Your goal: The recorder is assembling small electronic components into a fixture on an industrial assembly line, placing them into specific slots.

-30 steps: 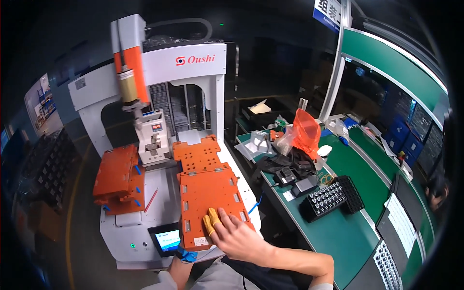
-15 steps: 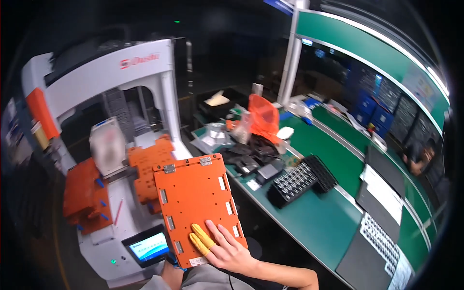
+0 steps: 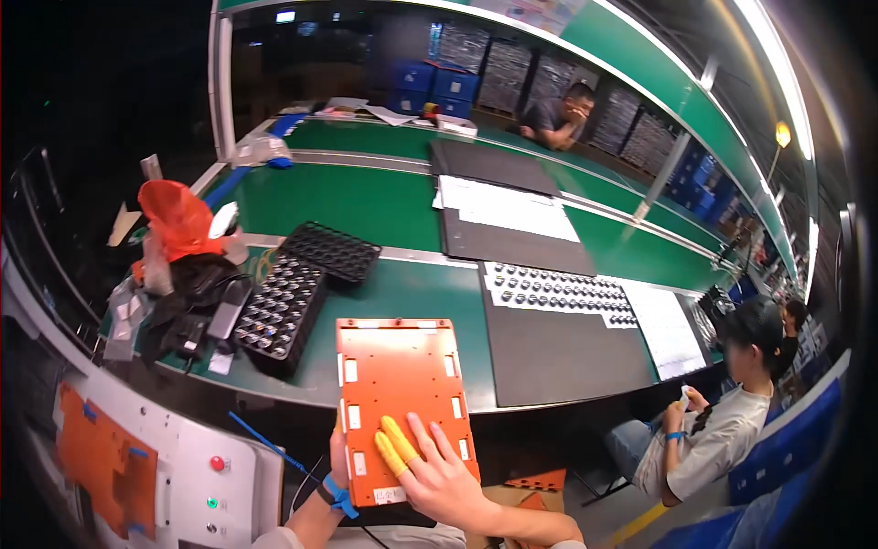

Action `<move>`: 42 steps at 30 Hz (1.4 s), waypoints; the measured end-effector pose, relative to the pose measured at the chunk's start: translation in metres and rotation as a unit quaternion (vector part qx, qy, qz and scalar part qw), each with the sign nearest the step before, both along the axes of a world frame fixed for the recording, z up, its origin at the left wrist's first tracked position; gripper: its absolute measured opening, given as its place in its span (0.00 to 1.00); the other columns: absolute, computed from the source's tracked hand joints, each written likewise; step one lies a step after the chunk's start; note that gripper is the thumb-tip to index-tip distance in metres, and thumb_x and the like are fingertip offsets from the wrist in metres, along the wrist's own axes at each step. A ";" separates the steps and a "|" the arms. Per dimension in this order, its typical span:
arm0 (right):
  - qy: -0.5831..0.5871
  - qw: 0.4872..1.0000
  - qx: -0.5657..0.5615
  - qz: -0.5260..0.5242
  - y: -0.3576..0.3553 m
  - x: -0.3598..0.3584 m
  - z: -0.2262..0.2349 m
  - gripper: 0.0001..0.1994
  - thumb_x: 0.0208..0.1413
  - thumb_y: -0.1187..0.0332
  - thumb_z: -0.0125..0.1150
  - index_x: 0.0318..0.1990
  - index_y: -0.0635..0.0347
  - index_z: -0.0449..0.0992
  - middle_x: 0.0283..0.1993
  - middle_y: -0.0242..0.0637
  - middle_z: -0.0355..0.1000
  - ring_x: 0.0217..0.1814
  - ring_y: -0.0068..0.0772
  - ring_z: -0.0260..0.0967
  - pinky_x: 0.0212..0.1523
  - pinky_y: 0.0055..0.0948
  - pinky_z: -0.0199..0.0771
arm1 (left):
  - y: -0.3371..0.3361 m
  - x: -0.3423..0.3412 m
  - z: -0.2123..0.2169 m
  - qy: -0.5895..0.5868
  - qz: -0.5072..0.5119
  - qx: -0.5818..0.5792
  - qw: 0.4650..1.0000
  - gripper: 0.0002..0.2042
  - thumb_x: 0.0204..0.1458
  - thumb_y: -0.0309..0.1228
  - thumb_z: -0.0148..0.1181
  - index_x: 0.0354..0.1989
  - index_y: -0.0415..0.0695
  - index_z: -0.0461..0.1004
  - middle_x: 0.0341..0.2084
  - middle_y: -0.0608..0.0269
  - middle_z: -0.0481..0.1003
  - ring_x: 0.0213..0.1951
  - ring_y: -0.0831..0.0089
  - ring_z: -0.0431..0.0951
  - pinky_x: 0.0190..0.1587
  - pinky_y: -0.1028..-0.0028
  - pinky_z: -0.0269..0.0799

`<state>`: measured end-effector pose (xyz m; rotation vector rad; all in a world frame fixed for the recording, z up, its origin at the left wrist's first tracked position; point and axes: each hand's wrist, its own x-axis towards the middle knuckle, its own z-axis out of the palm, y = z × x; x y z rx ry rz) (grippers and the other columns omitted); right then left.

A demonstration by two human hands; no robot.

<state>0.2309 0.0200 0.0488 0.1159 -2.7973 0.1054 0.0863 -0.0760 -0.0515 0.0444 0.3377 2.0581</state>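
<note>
A flat orange fixture plate [image 3: 402, 366] with small holes and pale metal pieces along both sides is held in front of me, above the floor at the near side of the bench. My left hand [image 3: 339, 453] grips its left edge; most of those fingers are hidden behind the plate. Across the plate's lower face lies my right hand [image 3: 444, 480], fingers stretched out flat. Two of them wear yellow finger covers [image 3: 397, 445]. A blue wrist strap [image 3: 339, 497] circles my left wrist.
Beyond the plate stands a green bench [image 3: 402, 297] with a black tray of small shiny parts [image 3: 283, 306], dark mats [image 3: 567, 352] and an orange bag [image 3: 178, 215]. A white machine [image 3: 247, 457] is at left. One person [image 3: 732, 412] sits at right, another [image 3: 558, 119] beyond the bench.
My view has swung right, from the white machine toward the bench. The plate has come along in my hands, and its visible face has turned more upright. My right hand still lies on it.
</note>
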 end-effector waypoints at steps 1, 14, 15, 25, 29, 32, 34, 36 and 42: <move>-0.020 1.000 0.008 -0.023 0.006 0.001 -0.001 0.32 0.50 0.71 0.58 0.67 0.68 0.69 0.72 0.52 0.63 0.78 0.65 0.53 0.73 0.58 0.57 | 0.015 -0.004 -0.006 -0.022 -0.044 0.047 0.998 0.33 0.70 0.54 0.34 0.71 0.40 0.61 0.65 0.48 0.69 0.63 0.53 0.73 0.68 0.57 0.68; -0.115 0.992 -0.035 -0.031 0.095 -0.060 0.014 0.42 0.42 0.68 0.71 0.68 0.72 0.63 0.72 0.59 0.60 0.73 0.68 0.58 0.70 0.54 0.64 | 0.056 -0.044 0.010 -0.042 -0.163 -0.004 0.986 0.39 0.66 0.65 0.32 0.75 0.48 0.56 0.71 0.53 0.62 0.68 0.52 0.67 0.70 0.46 0.61; -0.110 0.993 -0.039 -0.031 0.100 -0.066 0.011 0.42 0.42 0.68 0.70 0.68 0.72 0.63 0.72 0.58 0.60 0.73 0.68 0.57 0.70 0.54 0.64 | 0.048 -0.046 0.016 0.013 -0.158 -0.059 0.986 0.42 0.64 0.69 0.32 0.74 0.46 0.58 0.72 0.54 0.62 0.69 0.52 0.66 0.69 0.46 0.61; -0.032 0.999 -0.032 -0.020 0.140 -0.128 -0.033 0.38 0.46 0.62 0.72 0.64 0.72 0.68 0.69 0.56 0.64 0.74 0.63 0.58 0.70 0.52 0.64 | 0.045 -0.105 0.019 0.686 0.179 -0.429 0.560 0.24 0.34 0.41 0.83 0.37 0.40 0.82 0.37 0.58 0.79 0.46 0.55 0.74 0.52 0.59 0.68; 0.002 0.999 -0.032 -0.006 0.145 -0.123 -0.048 0.36 0.53 0.50 0.68 0.63 0.69 0.71 0.68 0.53 0.66 0.73 0.56 0.61 0.66 0.45 0.70 | 0.046 -0.105 0.019 0.726 0.214 -0.421 0.499 0.23 0.30 0.40 0.84 0.34 0.42 0.82 0.43 0.62 0.76 0.50 0.60 0.71 0.54 0.62 0.65; 0.019 0.997 0.068 -0.017 0.140 -0.119 -0.046 0.31 0.53 0.59 0.68 0.64 0.62 0.73 0.68 0.45 0.69 0.70 0.45 0.67 0.61 0.40 0.75 | 0.045 -0.108 0.022 0.748 0.208 -0.405 0.483 0.22 0.32 0.42 0.83 0.33 0.42 0.82 0.41 0.63 0.77 0.49 0.60 0.72 0.56 0.60 0.63; 0.023 0.999 0.043 -0.020 0.142 -0.118 -0.024 0.30 0.53 0.60 0.68 0.64 0.60 0.73 0.68 0.45 0.69 0.70 0.43 0.68 0.58 0.40 0.77 | 0.043 -0.110 0.020 0.760 0.206 -0.400 0.470 0.22 0.32 0.43 0.83 0.32 0.43 0.83 0.41 0.64 0.77 0.50 0.61 0.72 0.56 0.59 0.62; -0.016 1.000 0.020 -0.013 0.146 -0.119 0.003 0.29 0.53 0.63 0.67 0.64 0.62 0.72 0.68 0.48 0.69 0.68 0.45 0.70 0.56 0.40 0.80 | 0.044 -0.109 0.021 0.762 0.201 -0.392 0.475 0.23 0.32 0.45 0.83 0.33 0.43 0.83 0.41 0.64 0.77 0.50 0.60 0.72 0.57 0.59 0.62; 0.051 0.998 -0.002 -0.025 0.184 -0.157 0.097 0.12 0.48 0.61 0.73 0.37 0.53 0.81 0.26 0.36 0.76 0.28 0.39 0.79 0.27 0.38 0.77 | 0.040 -0.114 0.012 0.775 0.180 -0.365 0.483 0.24 0.36 0.45 0.81 0.35 0.40 0.82 0.42 0.60 0.77 0.50 0.57 0.73 0.53 0.60 0.66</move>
